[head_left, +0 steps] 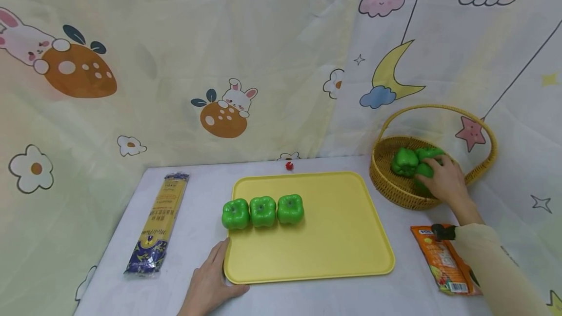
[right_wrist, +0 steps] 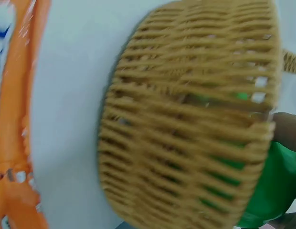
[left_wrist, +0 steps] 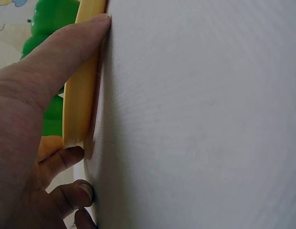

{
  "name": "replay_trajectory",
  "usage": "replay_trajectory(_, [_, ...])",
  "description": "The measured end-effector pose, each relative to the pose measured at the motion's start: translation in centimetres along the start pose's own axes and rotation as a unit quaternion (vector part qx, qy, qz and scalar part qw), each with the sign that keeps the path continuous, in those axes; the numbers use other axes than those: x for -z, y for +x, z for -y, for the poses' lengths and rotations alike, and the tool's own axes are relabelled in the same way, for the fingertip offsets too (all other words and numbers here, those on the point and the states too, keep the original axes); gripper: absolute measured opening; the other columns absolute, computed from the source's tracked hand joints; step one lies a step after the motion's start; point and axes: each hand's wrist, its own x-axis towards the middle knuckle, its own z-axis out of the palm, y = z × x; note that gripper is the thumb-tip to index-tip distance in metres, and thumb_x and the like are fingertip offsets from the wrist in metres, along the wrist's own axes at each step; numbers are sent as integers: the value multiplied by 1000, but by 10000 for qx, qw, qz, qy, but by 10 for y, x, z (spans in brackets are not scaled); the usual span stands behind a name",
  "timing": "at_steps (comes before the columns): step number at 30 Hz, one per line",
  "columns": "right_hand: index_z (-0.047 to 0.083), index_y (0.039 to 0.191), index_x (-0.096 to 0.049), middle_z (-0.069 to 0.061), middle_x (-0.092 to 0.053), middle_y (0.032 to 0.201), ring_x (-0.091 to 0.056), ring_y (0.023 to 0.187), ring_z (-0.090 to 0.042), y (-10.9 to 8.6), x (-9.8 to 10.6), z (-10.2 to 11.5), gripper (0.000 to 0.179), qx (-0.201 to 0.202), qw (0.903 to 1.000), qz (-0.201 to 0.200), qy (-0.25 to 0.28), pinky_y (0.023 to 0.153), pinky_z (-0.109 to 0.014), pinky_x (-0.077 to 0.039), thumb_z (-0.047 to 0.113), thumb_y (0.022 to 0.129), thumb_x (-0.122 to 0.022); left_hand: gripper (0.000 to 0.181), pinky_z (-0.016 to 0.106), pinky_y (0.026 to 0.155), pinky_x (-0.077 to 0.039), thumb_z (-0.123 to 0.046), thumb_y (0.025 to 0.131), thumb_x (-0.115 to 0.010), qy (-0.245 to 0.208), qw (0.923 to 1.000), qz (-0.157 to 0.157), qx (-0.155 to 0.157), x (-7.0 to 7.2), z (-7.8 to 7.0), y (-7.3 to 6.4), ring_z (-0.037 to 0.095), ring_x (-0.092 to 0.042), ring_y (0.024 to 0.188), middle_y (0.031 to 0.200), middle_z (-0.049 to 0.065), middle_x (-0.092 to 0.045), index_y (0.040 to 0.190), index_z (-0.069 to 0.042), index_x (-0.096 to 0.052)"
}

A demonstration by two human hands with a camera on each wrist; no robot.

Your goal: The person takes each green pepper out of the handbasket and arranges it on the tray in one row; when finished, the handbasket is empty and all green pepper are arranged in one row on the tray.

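Note:
In the head view my right hand [head_left: 449, 182] reaches into a wicker basket [head_left: 392, 190] at the right and grips a green bell pepper [head_left: 424, 170]. Other green peppers [head_left: 404, 161] lie beside it in the basket. The right wrist view shows the held pepper [right_wrist: 274, 186] partly behind the woven wall. My left hand [head_left: 208, 277] holds the near left corner of a yellow tray [head_left: 316, 277], thumb along the front edge and fingers at the left side. Three green bell peppers [head_left: 263, 211] stand in a row toward the tray's left side.
Left of the tray lies a long pack of pasta [head_left: 159, 223]. An orange pouch [head_left: 445, 260] lies under the right forearm, in front of the basket. A small red object [head_left: 289, 165] sits behind the tray. The basket's tall handle [head_left: 434, 107] arches over it.

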Motion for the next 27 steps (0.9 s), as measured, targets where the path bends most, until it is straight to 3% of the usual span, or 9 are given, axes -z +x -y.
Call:
replay_trajectory(5, [-5,131,-55,-40,-41,136,-39,119,-65,3,7,16,55,-124,9997,-56,185,88,-79,-37,22,89,-76,137,70,97,-49,-74,49,-87,14,9999,-75,-96,0,0,0,39,-57,129,159,11,-40,158,-12,-30])
replay_trajectory(11, [-3,129,-57,-38,-42,135,-42,114,-63,6,14,35,53,37,9985,-325,448,76,-70,-38,20,87,-77,137,70,98,-48,-74,49,-87,-12,10000,-42,-61,0,0,0,40,-56,131,160,11,-40,158,-12,-30])
replay_trajectory(27, [1,128,-59,-34,-41,135,-34,117,-62,10,27,75,55,394,9930,-366,1052,80,-73,-29,15,81,-82,136,69,98,-48,-73,51,-87,-68,9999,-20,-78,2,-1,-1,40,-56,131,160,12,-39,158,-12,-30])
